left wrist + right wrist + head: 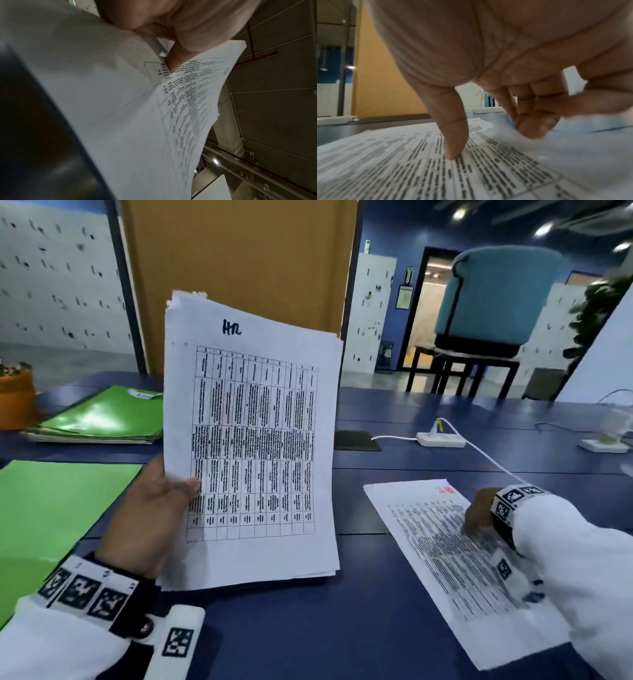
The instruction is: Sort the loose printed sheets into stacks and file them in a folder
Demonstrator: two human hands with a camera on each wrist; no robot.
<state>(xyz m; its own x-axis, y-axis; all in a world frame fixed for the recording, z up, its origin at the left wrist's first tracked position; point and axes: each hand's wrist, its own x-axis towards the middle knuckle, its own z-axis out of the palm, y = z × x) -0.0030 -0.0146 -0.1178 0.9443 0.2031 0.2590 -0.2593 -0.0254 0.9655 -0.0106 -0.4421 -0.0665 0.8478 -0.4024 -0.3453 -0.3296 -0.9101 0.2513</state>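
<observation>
My left hand (161,501) holds a stack of printed sheets (251,446) upright above the table, thumb on the front, fingers behind. The top sheet bears a table and handwritten blue letters. In the left wrist view the thumb (175,59) presses the stack of sheets (137,108). A single printed sheet (455,563) with a red mark lies flat on the blue table at right. My right hand (479,515) rests on it; the thumb (453,142) and fingertips (534,125) touch the printed sheet (419,169). A green folder (51,518) lies at the left.
More green folders (106,419) are piled at the back left beside an orange plant pot (17,398). A white power strip (442,439) with its cable and a dark pad (356,440) sit mid-table. A brown partition (239,268) stands behind; a teal chair (493,299) stands beyond.
</observation>
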